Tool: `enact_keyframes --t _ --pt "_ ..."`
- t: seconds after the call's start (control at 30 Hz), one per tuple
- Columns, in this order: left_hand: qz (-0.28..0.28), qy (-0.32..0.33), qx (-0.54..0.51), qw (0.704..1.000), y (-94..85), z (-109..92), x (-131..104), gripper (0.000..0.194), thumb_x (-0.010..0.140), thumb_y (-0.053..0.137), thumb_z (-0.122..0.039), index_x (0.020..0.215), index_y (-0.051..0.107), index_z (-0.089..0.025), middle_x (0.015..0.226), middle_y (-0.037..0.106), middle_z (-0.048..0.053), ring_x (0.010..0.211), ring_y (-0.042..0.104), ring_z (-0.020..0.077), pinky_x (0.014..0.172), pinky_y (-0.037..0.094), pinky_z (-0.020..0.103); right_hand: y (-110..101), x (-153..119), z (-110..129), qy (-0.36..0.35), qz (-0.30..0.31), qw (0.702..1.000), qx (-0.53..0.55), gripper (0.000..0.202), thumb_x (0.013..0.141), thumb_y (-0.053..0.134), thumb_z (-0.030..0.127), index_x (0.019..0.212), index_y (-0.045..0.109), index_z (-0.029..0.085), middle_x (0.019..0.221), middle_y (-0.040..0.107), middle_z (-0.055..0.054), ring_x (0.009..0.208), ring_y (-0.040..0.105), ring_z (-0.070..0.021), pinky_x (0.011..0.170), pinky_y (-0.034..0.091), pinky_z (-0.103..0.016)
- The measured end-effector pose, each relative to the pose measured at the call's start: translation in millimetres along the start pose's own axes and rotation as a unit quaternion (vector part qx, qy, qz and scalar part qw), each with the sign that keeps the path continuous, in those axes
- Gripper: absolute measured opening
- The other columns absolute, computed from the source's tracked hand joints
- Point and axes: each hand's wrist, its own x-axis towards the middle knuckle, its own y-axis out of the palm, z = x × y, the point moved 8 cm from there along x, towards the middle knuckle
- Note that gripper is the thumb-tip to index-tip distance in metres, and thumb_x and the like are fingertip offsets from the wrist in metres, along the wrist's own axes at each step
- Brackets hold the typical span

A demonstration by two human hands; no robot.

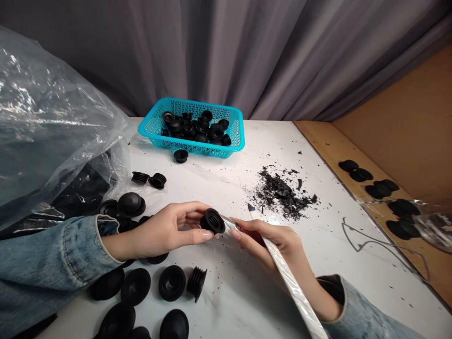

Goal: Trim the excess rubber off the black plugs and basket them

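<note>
Near the middle of the view, my left hand pinches a black ribbed rubber plug between thumb and fingers, its ringed side turned up and to the right. My right hand is closed round a thin metal blade, whose end meets the plug's right edge. A long white strip with a dark pointed tip also passes through my right hand and runs down to the bottom edge. Whether blade and strip are joined is hidden by the fingers.
A turquoise basket of black plugs stands at the back. Black shavings lie right of centre. Loose plugs lie front left, beside a clear plastic bag. More black pieces and a bent wire are at right.
</note>
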Motion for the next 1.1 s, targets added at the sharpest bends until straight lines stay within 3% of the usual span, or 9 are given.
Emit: enact_keyframes --t 0.73,1.1 --pt "-0.014 0.011 0.025 1.0 -1.5 2.2 -1.4 0.035 0.077 0.062 -0.021 0.11 0.055 -0.015 0.113 0.064 0.008 0.104 0.061 0.0205 0.093 0.048 0.034 -2.8 1.5 14.3 -0.042 -0.002 0.998 -0.039 0.012 0.079 0.063 0.019 0.087 0.071 0.015 0.057 0.066 -0.002 0.042 0.055 -0.0116 0.04 0.044 -0.023" --pt "-0.009 0.015 -0.007 1.0 -1.5 3.2 -1.2 0.035 0.078 0.062 -0.02 0.112 0.056 -0.016 0.114 0.065 0.008 0.105 0.062 0.02 0.094 0.048 0.033 -1.5 -5.4 4.7 -0.034 -0.027 0.999 -0.03 0.012 0.081 0.064 0.024 0.087 0.071 0.017 0.062 0.068 -0.002 0.044 0.055 -0.0118 0.042 0.045 -0.024"
